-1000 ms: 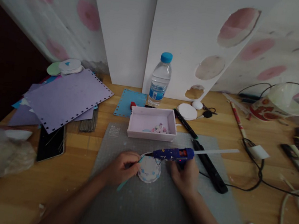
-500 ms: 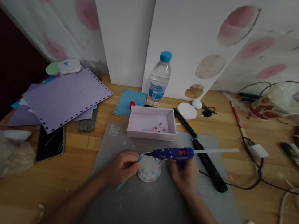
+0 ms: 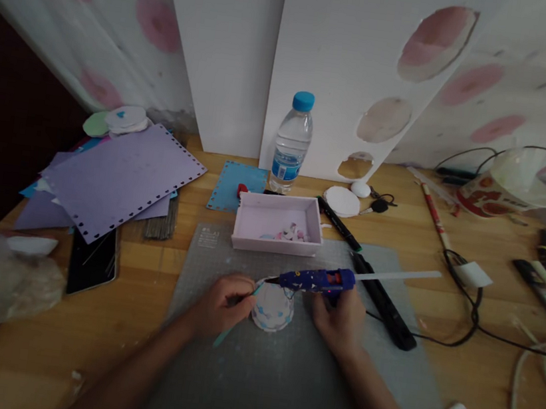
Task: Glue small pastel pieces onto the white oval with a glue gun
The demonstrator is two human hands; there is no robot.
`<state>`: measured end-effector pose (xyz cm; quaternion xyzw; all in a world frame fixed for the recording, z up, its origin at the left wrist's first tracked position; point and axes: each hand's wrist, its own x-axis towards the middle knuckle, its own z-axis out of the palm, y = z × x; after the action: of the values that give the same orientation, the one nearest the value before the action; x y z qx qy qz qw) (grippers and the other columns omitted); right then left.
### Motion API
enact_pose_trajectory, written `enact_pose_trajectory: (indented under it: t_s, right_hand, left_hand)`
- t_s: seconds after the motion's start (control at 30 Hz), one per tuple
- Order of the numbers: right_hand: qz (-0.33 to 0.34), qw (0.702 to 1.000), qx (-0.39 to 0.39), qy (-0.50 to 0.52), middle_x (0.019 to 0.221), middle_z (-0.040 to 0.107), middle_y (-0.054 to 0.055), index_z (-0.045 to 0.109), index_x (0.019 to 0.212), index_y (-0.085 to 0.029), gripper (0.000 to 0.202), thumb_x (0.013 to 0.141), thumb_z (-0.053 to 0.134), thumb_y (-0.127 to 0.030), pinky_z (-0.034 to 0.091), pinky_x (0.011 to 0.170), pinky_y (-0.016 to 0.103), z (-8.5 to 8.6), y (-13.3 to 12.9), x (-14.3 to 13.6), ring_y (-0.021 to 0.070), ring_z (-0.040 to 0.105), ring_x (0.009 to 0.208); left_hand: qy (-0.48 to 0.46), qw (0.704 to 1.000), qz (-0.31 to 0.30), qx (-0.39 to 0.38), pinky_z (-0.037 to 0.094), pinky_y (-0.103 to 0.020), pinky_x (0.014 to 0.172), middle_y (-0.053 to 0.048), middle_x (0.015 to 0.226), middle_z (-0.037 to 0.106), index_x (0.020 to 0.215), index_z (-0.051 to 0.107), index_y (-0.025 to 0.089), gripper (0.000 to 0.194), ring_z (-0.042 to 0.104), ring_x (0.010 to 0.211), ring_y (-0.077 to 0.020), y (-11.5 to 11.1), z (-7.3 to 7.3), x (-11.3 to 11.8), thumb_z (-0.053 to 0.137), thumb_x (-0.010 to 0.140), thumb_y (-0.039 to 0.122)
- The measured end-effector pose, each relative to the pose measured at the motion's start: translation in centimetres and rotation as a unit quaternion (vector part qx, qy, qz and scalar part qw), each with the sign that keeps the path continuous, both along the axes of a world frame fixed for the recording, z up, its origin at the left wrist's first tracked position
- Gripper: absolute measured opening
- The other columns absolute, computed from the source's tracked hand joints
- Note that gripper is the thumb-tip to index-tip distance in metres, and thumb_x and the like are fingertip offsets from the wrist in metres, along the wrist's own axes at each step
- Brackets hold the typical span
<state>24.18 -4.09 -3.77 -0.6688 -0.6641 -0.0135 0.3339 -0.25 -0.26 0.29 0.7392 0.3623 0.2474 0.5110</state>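
My right hand is wrapped round the handle of a dark blue hot glue gun, with a long pale glue stick poking out of its back. The nozzle points left, close by my left fingertips. Between finger and thumb, my left hand pinches a thin teal strip, whose lower end hangs out below the fingers. Under the nozzle lies a small round white piece with blue patches round it, beside my left fingers. Whether the nozzle touches the strip or the round piece, I cannot tell.
A grey cutting mat lies beneath my hands. Behind them stand a pink box holding scraps and a water bottle. A black cutter-like tool and a cable lie right; purple sheets and a phone lie left.
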Motion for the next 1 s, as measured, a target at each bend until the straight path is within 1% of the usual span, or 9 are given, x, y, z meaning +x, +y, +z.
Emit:
enact_pose_trajectory:
  t_s: [0.2, 0.3, 0.43, 0.57, 0.63, 0.7, 0.77, 0.83, 1.0]
  right_hand:
    - [0.003, 1.0, -0.008, -0.028, 0.071, 0.06, 0.004, 0.051, 0.09, -0.022, 0.017, 0.078, 0.053, -0.034, 0.044, 0.051, 0.031, -0.4, -0.1, 0.5, 0.0213, 0.057, 0.059]
    - [-0.039, 0.999, 0.033, -0.014, 0.067, 0.058, 0.002, 0.051, 0.089, -0.022, 0.021, 0.079, 0.056, -0.039, 0.044, 0.049, 0.032, -0.4, -0.1, 0.3, 0.0216, 0.056, 0.055]
    - [-0.063, 0.993, 0.102, 0.003, 0.065, 0.056, 0.001, 0.051, 0.088, -0.022, 0.026, 0.078, 0.06, -0.044, 0.044, 0.047, 0.032, 1.5, -0.4, 0.7, 0.0201, 0.054, 0.051]
    - [-0.067, 0.992, 0.108, 0.007, 0.081, 0.061, 0.008, 0.054, 0.094, -0.019, 0.031, 0.076, 0.06, -0.043, 0.047, 0.057, 0.035, 4.3, -1.6, 3.4, 0.0235, 0.06, 0.066]
    - [-0.122, 0.986, 0.112, -0.001, 0.078, 0.059, 0.008, 0.055, 0.095, -0.018, 0.032, 0.077, 0.059, -0.044, 0.046, 0.058, 0.036, 5.3, -2.3, 5.5, 0.024, 0.059, 0.064]
    - [-0.209, 0.973, 0.095, 0.002, 0.073, 0.056, 0.007, 0.056, 0.098, -0.019, 0.035, 0.077, 0.06, -0.047, 0.044, 0.056, 0.038, 5.8, -2.7, 7.7, 0.0248, 0.057, 0.061]
    - [-0.286, 0.956, 0.061, 0.011, 0.071, 0.056, 0.008, 0.058, 0.098, -0.021, 0.036, 0.075, 0.063, -0.048, 0.041, 0.053, 0.038, 5.8, -3.1, 9.8, 0.0267, 0.057, 0.061]
    - [-0.335, 0.942, 0.024, 0.022, 0.072, 0.056, 0.009, 0.059, 0.096, -0.021, 0.036, 0.074, 0.065, -0.048, 0.038, 0.052, 0.038, 5.3, -3.5, 11.4, 0.0286, 0.058, 0.063]
    - [-0.375, 0.925, -0.029, 0.055, 0.074, 0.058, 0.011, 0.061, 0.101, -0.015, 0.045, 0.074, 0.064, -0.05, 0.038, 0.05, 0.037, 3.3, -4.8, 13.2, 0.031, 0.058, 0.065]
  left_hand:
    - [0.009, 1.0, 0.008, -0.016, 0.035, -0.023, 0.061, 0.001, 0.057, 0.043, 0.052, 0.04, 0.017, 0.037, 0.046, 0.061, -0.0119, 0.0, 0.0, -0.1, 0.042, 0.088, 0.026]
    - [0.008, 1.0, 0.012, -0.016, 0.034, -0.023, 0.06, 0.001, 0.057, 0.042, 0.051, 0.041, 0.017, 0.038, 0.046, 0.06, -0.0117, 0.1, -0.1, 0.0, 0.041, 0.088, 0.028]
    - [-0.014, 0.999, 0.03, -0.013, 0.033, -0.022, 0.058, 0.002, 0.056, 0.04, 0.051, 0.041, 0.017, 0.038, 0.045, 0.058, -0.011, -0.1, -0.2, 0.0, 0.043, 0.088, 0.026]
    - [-0.021, 0.999, 0.042, -0.016, 0.033, -0.022, 0.059, 0.003, 0.056, 0.04, 0.051, 0.042, 0.016, 0.036, 0.045, 0.058, -0.0106, -0.3, -0.4, -0.1, 0.044, 0.087, 0.023]
    - [-0.02, 0.999, 0.041, -0.017, 0.032, -0.022, 0.058, 0.003, 0.056, 0.039, 0.052, 0.042, 0.016, 0.036, 0.044, 0.058, -0.0107, -0.3, -0.4, -0.1, 0.044, 0.087, 0.025]
    - [-0.022, 0.999, 0.039, -0.016, 0.031, -0.022, 0.057, 0.003, 0.056, 0.039, 0.052, 0.041, 0.016, 0.036, 0.043, 0.057, -0.0107, -0.3, -0.4, -0.1, 0.044, 0.086, 0.026]
    - [-0.024, 0.999, 0.037, -0.013, 0.03, -0.023, 0.057, 0.003, 0.056, 0.039, 0.052, 0.042, 0.017, 0.036, 0.042, 0.057, -0.0108, -0.4, -0.2, 0.0, 0.044, 0.086, 0.026]
    - [-0.025, 0.999, 0.035, -0.012, 0.03, -0.023, 0.057, 0.003, 0.056, 0.039, 0.052, 0.042, 0.017, 0.035, 0.042, 0.057, -0.0108, -0.4, -0.1, 0.0, 0.044, 0.086, 0.026]
    - [-0.02, 0.998, 0.048, -0.027, 0.03, -0.022, 0.056, 0.003, 0.054, 0.04, 0.052, 0.042, 0.017, 0.033, 0.041, 0.056, -0.011, -0.6, 0.0, 0.3, 0.045, 0.083, 0.027]
